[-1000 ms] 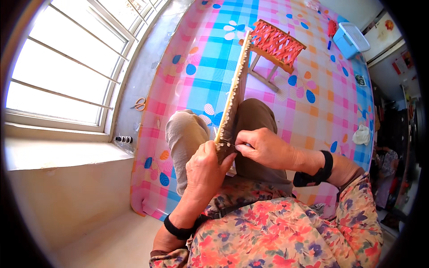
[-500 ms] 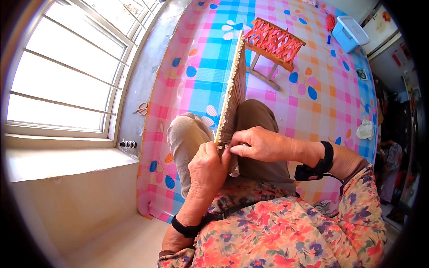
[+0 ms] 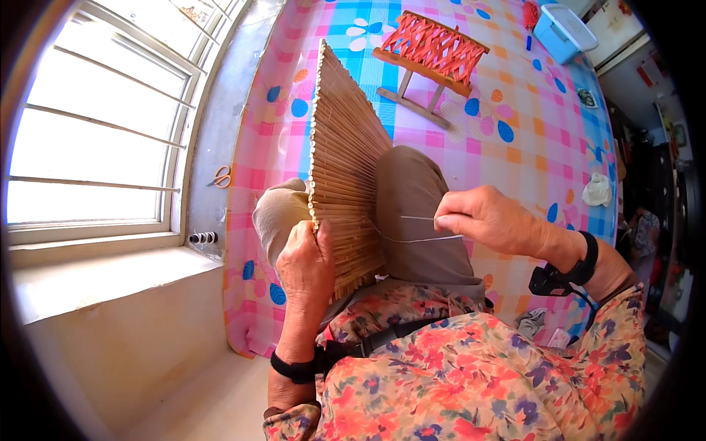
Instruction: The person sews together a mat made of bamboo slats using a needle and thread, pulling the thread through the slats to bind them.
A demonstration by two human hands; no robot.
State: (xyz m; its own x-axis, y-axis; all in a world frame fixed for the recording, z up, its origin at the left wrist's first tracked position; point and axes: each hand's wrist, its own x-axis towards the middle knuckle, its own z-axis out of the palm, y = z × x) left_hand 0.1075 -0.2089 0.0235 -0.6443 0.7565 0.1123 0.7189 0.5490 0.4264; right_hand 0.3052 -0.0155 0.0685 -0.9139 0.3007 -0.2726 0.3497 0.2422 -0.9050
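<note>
A panel of thin tan sticks point(image 3: 346, 132), like a slatted mat, stands tilted across my lap between my knees. Small pale round stick ends run along its left edge. Low on that edge, my left hand point(image 3: 305, 257) is closed, pinching the rim between thumb and fingers. Out to the right of the panel, above my right knee, my right hand point(image 3: 474, 217) pinches a thin needle point(image 3: 417, 217) pointing left. A white thread point(image 3: 412, 241) sags from the panel's face toward my right hand.
A wooden stand laced with red strips point(image 3: 434, 51) is ahead on the checked floor sheet point(image 3: 456, 158). Scissors point(image 3: 221, 176) and a dark-and-white coil point(image 3: 204, 237) lie by the window at left. A blue bin point(image 3: 562, 35) and a white cloth point(image 3: 597, 189) are at right.
My right hand has moved right, away from the edge, drawing needle and thread out. The panel has turned so its broad face shows. My left hand has shifted slightly left, still on the rim.
</note>
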